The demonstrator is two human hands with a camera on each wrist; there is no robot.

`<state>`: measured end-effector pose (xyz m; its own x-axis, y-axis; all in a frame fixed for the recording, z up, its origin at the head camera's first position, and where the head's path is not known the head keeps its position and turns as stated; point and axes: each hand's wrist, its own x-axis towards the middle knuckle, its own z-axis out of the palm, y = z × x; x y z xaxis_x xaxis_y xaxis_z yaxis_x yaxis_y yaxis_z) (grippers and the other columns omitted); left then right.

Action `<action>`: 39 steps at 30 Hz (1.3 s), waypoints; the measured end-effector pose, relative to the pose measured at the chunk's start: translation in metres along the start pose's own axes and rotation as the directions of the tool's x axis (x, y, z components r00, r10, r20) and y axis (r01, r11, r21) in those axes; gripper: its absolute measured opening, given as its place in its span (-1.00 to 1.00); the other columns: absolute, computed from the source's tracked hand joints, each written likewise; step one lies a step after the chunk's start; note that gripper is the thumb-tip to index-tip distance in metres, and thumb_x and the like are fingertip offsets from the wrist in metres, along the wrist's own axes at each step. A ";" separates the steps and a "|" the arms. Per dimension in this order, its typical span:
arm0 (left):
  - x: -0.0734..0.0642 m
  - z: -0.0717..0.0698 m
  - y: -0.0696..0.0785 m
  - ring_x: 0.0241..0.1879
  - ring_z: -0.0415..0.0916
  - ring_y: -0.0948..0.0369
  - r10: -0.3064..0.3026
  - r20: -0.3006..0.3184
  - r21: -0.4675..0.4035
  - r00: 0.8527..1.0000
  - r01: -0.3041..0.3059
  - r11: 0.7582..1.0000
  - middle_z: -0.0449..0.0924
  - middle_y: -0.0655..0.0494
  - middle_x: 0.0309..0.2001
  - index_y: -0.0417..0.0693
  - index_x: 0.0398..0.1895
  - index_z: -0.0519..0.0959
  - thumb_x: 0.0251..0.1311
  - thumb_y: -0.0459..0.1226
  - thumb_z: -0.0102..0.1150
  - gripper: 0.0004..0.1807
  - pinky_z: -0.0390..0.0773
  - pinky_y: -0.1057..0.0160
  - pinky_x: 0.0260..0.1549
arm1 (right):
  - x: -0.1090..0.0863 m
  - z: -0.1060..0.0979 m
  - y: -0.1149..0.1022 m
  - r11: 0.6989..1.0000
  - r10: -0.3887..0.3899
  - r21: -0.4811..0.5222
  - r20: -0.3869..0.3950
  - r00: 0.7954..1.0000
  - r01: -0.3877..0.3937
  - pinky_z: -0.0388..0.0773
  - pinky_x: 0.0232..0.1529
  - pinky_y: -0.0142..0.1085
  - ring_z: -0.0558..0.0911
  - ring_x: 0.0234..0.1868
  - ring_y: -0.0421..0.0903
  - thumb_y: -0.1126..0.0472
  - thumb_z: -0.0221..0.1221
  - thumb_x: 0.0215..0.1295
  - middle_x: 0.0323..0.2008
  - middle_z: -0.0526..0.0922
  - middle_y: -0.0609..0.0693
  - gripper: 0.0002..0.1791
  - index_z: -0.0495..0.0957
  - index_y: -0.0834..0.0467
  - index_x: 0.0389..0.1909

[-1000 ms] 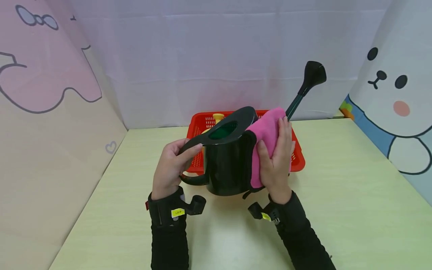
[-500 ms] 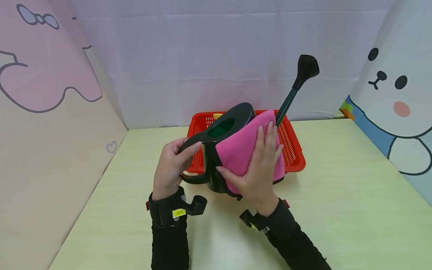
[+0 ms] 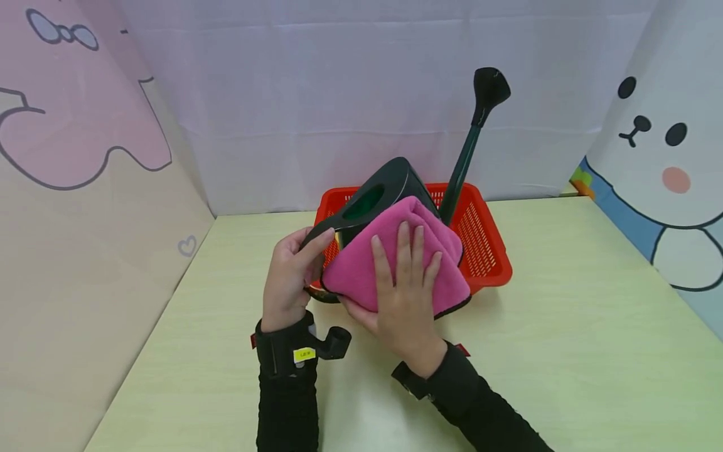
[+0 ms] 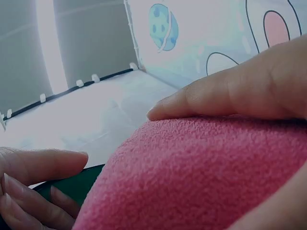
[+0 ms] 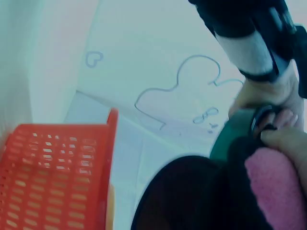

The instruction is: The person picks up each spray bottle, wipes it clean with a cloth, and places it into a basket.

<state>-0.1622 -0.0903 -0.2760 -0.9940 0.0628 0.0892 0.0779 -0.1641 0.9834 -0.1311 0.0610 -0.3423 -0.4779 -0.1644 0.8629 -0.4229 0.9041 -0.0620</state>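
Note:
A dark green watering can (image 3: 390, 179) is held up above the table, its long spout (image 3: 465, 157) rising to the right with a black rose (image 3: 490, 91) at the tip. My left hand (image 3: 288, 279) grips the can's handle, thumb on top. Spread over the can's side is a pink cloth (image 3: 361, 270) with a black edge. My right hand (image 3: 403, 301) presses flat on this cloth, fingers straight and apart. In the left wrist view the cloth (image 4: 192, 167) fills much of the picture. Most of the can's body is hidden behind it.
Behind the can stands a red plastic basket (image 3: 486, 245) with slotted walls, on the pale wooden table (image 3: 593, 314). A white cloth backdrop (image 3: 339, 94) hangs at the back edge. Printed panels stand on the left and right sides.
My right hand and the pink cloth have slid left across the can's side toward the handle. The can has turned, its spout swinging up and left. My left hand keeps its grip.

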 end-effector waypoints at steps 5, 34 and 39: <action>0.000 0.001 0.001 -0.75 0.14 0.30 0.012 0.004 -0.002 1.000 -0.012 1.000 0.20 0.20 -0.76 -0.12 -0.40 0.42 0.19 -0.27 0.06 -0.89 0.15 0.40 -0.70 | 0.008 -0.006 0.014 0.987 0.077 0.136 0.051 0.996 -0.083 -0.19 0.31 0.26 -0.10 0.42 0.22 -0.27 0.16 0.01 0.39 -0.08 0.28 0.08 -0.14 0.18 0.40; -0.005 -0.003 0.001 -0.76 0.13 0.27 0.041 0.042 -0.039 0.998 -0.039 0.998 0.22 0.19 -0.76 -0.02 -0.46 0.45 0.21 -0.33 0.00 -0.90 0.17 0.40 -0.71 | 0.016 -0.012 0.045 0.808 0.439 0.415 0.049 0.897 -0.418 0.10 0.31 0.11 -0.06 0.44 0.06 -0.29 -0.07 0.19 0.42 -0.02 0.12 -0.11 0.00 0.22 0.37; -0.004 -0.003 0.002 -0.75 0.12 0.27 0.050 0.030 -0.027 0.998 -0.049 0.998 0.20 0.19 -0.76 -0.04 -0.46 0.46 0.20 -0.32 0.01 -0.90 0.16 0.40 -0.71 | 0.010 -0.004 0.023 0.934 0.264 0.261 -0.050 0.963 -0.242 -0.12 0.34 0.18 -0.09 0.43 0.18 -0.37 -0.10 0.16 0.40 -0.03 0.20 -0.02 -0.10 0.21 0.38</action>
<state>-0.1584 -0.0936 -0.2749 -0.9862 0.0839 0.1427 0.1243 -0.1934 0.9732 -0.1422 0.0814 -0.3331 -0.5334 0.0999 0.8399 -0.4805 0.7815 -0.3981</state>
